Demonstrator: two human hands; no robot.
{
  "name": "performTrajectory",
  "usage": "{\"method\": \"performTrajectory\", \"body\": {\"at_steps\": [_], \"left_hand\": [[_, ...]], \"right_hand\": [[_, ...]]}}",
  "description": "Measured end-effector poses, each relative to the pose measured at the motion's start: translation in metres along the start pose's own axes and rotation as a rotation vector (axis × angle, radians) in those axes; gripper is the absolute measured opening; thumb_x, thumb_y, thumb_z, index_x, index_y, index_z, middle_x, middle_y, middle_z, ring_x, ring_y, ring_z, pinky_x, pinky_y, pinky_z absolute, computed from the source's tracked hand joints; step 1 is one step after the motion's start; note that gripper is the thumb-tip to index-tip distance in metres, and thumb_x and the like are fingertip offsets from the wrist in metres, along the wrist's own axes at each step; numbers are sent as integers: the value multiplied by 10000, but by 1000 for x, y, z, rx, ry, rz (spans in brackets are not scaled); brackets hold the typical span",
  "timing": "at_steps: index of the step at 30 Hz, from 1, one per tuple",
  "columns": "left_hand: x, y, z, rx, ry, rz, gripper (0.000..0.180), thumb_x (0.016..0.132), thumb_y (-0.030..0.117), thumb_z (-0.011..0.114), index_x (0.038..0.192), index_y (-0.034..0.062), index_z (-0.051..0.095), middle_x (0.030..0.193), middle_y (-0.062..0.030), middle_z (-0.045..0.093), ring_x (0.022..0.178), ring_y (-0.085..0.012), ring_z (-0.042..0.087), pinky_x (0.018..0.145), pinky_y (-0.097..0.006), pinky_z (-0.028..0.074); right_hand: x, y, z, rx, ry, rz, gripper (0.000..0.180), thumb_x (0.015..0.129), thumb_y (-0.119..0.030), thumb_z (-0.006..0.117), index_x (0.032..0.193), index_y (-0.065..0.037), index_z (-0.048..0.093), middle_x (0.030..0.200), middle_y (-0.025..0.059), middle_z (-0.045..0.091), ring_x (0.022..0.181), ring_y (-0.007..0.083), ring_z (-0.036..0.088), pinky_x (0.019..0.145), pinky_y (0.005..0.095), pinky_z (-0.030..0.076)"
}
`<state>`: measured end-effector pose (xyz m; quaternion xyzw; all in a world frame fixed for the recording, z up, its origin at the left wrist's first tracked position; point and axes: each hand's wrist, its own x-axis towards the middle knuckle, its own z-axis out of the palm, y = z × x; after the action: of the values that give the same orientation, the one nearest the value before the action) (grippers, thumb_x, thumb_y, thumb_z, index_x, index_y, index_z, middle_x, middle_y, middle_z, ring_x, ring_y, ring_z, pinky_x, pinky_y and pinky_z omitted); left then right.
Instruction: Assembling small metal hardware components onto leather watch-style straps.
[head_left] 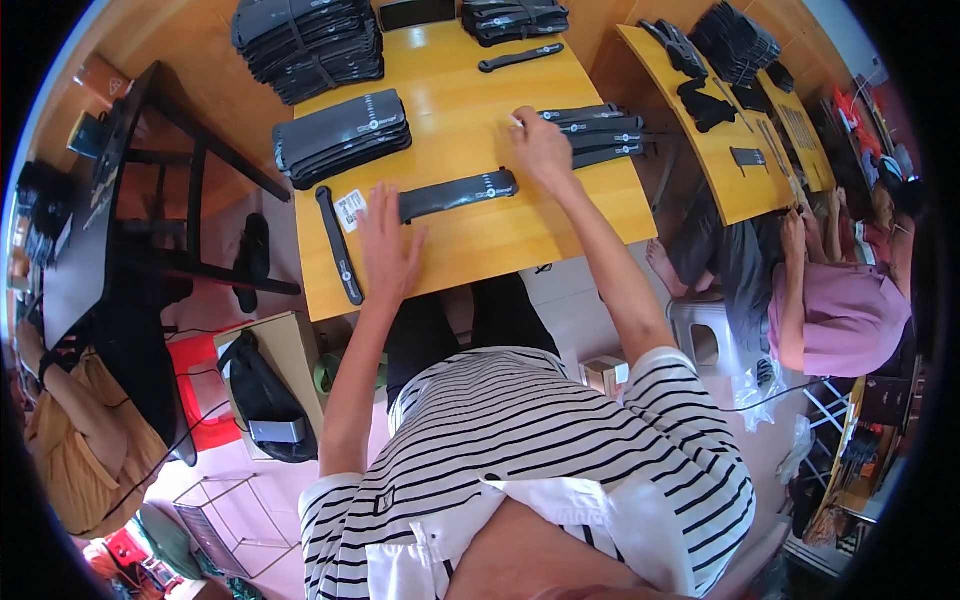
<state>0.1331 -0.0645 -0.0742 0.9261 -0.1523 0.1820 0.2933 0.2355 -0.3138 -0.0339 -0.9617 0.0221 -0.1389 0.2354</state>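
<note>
A flat black strap-like piece (455, 196) with pale printing lies across the middle of the yellow table. My left hand (388, 245) is open, its fingers stretched out over the strap's left end, beside a white label sheet (351, 210). My right hand (543, 150) is closed above the table, past the strap's right end; a small white piece (517, 121) shows at its fingertips. Just right of that hand lie several black straps (605, 140), partly overlapping. Another narrow black strap (340, 246) lies near the left edge of the table.
Stacked black straps (345, 135) and a tall bundle (305, 45) occupy the table's left and back. Another bundle (515, 18) and a single strap (521, 58) lie at the far right. People work at a dark table (85, 250) on the left and a yellow table (735, 195) on the right.
</note>
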Motion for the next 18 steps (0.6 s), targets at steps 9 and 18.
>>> {"method": "performTrajectory", "body": {"at_steps": [9,18], "left_hand": [[-44,-32,-61,79,272,-348,466,820,120,578,1228,-41,422,1178,-215,465,1091,-375,430,930,-422,344],[-55,-42,-39,210,175,-452,437,791,223,617,1145,-13,516,1026,-177,490,947,-340,467,822,-417,379]], "right_hand": [[-97,34,-1,136,-27,-84,148,818,-134,538,932,-84,617,806,191,623,770,383,595,638,465,466],[-83,27,9,217,-114,150,176,778,-174,587,925,-88,632,800,179,631,781,379,600,679,450,476]]}}
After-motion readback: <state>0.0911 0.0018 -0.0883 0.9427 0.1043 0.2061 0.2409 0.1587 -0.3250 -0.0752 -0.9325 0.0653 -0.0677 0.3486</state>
